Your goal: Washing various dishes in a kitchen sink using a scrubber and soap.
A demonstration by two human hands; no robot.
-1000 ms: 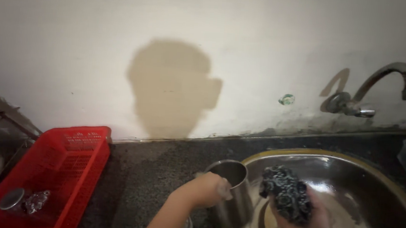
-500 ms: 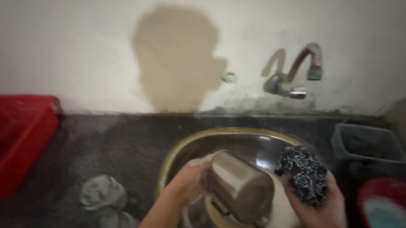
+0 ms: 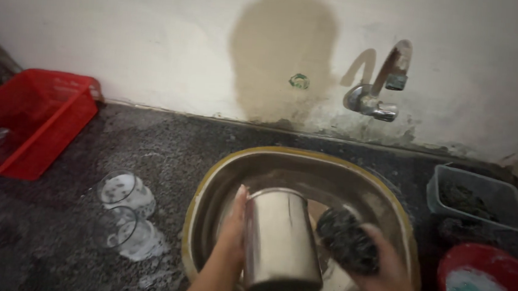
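**Steel cup being held over the basin, scrubber against its side**

Steel cup (image 3: 281, 241) is lying tilted in the left hand (image 3: 233, 242), whose fingers are wrapping around its left wall, so that hand is gripping the cup firmly. The cup's closed bottom is pointing up and away from the camera, its open mouth down toward the person. The right hand (image 3: 386, 276) is closing around a dark wire scrubber (image 3: 348, 240), clutching it tight, and the scrubber is pressing just beside or against the cup's right wall; whether they are truly touching is hard to tell through the blur.

Both hands are hovering inside the round metal basin (image 3: 354, 176), which is sitting in the dark stone counter (image 3: 150, 138). Behind it a curved tap (image 3: 377, 87) is sticking out of the stained white wall. Left of the basin two clear glasses (image 3: 125, 212) are lying on the counter near each other, and farther left a red plastic basket (image 3: 36, 121) is standing by the wall. To the right, a grey tub (image 3: 477, 200) is holding dark scrubbing pads, and a red bowl (image 3: 486, 280) nearer the camera is holding pale blue soap.
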